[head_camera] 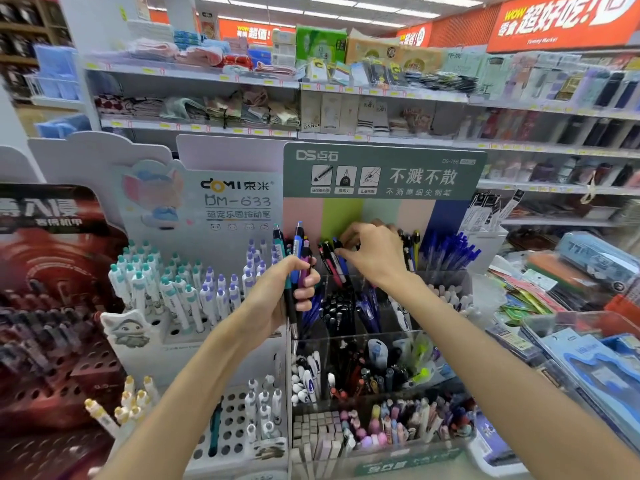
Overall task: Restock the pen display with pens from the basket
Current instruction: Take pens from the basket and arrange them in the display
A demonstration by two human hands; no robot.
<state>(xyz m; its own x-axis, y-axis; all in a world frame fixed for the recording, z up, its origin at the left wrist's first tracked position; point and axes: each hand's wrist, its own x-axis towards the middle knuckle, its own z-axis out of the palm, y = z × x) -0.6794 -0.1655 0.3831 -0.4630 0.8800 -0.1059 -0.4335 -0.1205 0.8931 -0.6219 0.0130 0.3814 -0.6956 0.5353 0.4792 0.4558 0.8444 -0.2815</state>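
Note:
A clear tiered pen display (381,336) stands under a green header card, its compartments holding mixed pens. My left hand (280,292) grips a small bunch of pens (294,258) upright: teal, blue, purple and black ones. My right hand (374,252) reaches into the back row and pinches the top of a dark pen (337,244) among red, black and blue pens there. Blue capped pens (446,252) fill the back right compartment. No basket is in view.
A white peg-hole display (194,292) of teal and purple pens stands at the left. Further left is a dark red stand (52,306). Packaged stationery (581,306) is piled at the right. Store shelves (311,133) run behind.

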